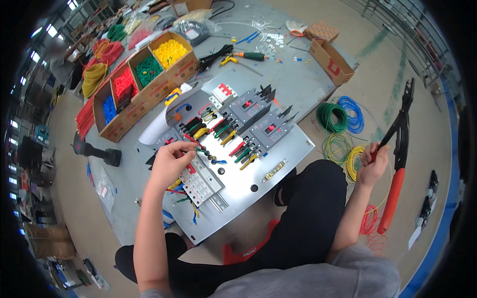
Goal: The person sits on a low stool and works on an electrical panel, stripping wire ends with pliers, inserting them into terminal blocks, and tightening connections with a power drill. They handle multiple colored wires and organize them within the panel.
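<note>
My left hand [174,161] is closed in a pinch on a short green wire [201,150] over the metal mounting plate [233,184]. The wire's far end lies among dark and blue wire ends. Below those fingers sits a row of light grey circuit breakers [201,185] with wires at its lower left side. Out to the right, my right hand [373,164] grips one handle of a long crimping tool [401,134], held upright off the plate. Its other handle, red, hangs down free, and the handles are spread apart. Dark grey moulded-case breakers [268,128] with coloured wires stand on the plate's far part.
A cardboard box [149,89] of blue, red, green and yellow caps stands at the left. A cordless drill [99,153] lies on the table's left edge. Beyond are a screwdriver [251,56] and loose fittings. Wire coils [332,118] lie on the floor right. A red stool [248,248] shows below.
</note>
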### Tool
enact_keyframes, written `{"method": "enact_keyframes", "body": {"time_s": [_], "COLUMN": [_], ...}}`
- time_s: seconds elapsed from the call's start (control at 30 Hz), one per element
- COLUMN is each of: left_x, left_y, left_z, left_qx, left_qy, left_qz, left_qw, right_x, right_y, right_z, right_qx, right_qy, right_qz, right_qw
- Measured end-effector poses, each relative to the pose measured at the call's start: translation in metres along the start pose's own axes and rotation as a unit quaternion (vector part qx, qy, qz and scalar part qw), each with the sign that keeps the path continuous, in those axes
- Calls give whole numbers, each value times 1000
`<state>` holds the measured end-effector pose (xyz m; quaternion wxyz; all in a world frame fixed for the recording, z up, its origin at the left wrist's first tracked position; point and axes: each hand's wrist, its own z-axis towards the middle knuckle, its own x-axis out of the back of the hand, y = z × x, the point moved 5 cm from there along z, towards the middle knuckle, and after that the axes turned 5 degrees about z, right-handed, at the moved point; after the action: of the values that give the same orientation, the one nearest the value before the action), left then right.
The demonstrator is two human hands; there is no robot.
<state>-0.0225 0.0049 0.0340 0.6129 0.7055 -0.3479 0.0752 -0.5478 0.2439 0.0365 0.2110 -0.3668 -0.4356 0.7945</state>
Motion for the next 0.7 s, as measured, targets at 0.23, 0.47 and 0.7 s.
{"method": "enact_keyframes", "body": {"time_s": [0.23, 0.47, 0.7], "left_x": [0, -2, 18], "left_y": [45, 64, 65], "left_z": [-2, -9, -31], "left_qx": [-215, -239, -196], "left_qy": [32, 2, 103], "left_qz": [223, 311, 282], "left_qw": [950, 920, 933], "right_x": [-80, -157, -138], "right_y": [-62, -5, 109], "right_z": [29, 92, 92], "right_qx": [-182, -324, -191], "right_qy": [-107, -235, -188], "right_qz": [-30, -131, -528], "right_qw": [977, 907, 806]}}
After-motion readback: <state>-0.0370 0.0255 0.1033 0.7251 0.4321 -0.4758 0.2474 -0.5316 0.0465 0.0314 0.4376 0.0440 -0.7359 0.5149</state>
